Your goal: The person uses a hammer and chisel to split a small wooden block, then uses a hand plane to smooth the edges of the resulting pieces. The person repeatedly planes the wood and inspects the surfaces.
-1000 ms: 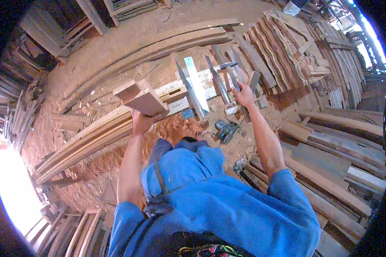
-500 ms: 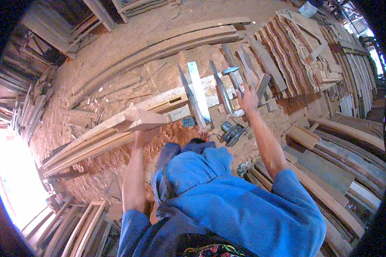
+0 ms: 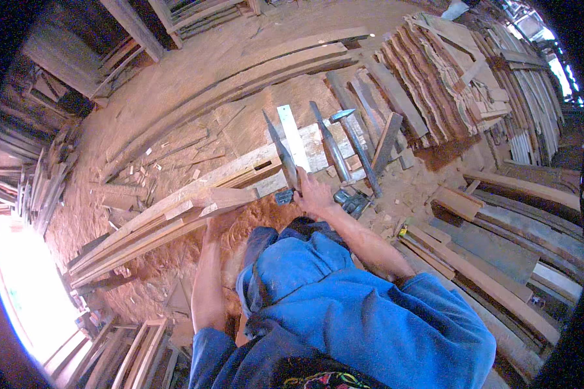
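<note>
My left hand [image 3: 219,223] grips the near end of a pale wooden rail [image 3: 224,202] at left of centre; its fingers are mostly hidden by the wood. My right hand [image 3: 315,196] is closed round the near end of a long tapered metal tool [image 3: 281,149], perhaps a chisel. Right beside that tool lies a flat silver ruler-like blade [image 3: 293,137], its near end behind my fingers. To the right, a second tapered metal tool [image 3: 331,142] and a hammer [image 3: 359,150] lie across a pale timber [image 3: 315,134]. One rail has a slot [image 3: 264,166] cut near its end.
A dark power tool [image 3: 353,202] sits on the sawdust right of my right hand. Long boards [image 3: 240,81] lie beyond the timber. Rough-edged planks [image 3: 422,81] are stacked at far right, more boards [image 3: 493,272] at near right. Wooden frames [image 3: 139,353] stand at lower left.
My right hand has let go of the hammer, which now lies across the timber, and has moved left to the tapered tool. My left hand stays at the rail; the view has shifted slightly.
</note>
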The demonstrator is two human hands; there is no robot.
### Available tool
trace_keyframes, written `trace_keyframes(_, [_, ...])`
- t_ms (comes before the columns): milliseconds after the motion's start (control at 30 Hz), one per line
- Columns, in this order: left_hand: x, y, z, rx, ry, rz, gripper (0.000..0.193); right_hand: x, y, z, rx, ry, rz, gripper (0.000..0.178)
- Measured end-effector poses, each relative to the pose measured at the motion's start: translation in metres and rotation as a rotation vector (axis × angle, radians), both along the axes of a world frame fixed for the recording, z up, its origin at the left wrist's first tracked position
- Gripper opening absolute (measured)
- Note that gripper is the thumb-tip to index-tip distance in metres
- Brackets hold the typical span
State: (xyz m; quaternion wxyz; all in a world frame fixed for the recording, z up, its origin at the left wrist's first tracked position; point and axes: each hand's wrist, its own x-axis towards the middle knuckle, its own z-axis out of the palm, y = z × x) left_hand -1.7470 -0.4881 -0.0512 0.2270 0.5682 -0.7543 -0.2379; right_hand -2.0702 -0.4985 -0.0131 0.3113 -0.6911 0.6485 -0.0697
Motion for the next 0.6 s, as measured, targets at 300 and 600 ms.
trace_keyframes(300, [0.003,0.0,-0.009,-0.042,0.004,-0.017,0.041,-0.049,0.028,-0.014,-0.233,0.131,-0.167,0.079])
trace_keyframes(600, [0.01,0.012,-0.01,-0.006,0.041,0.003,0.041,-0.05,0.027,-0.041,-0.285,0.292,-0.216,0.076])
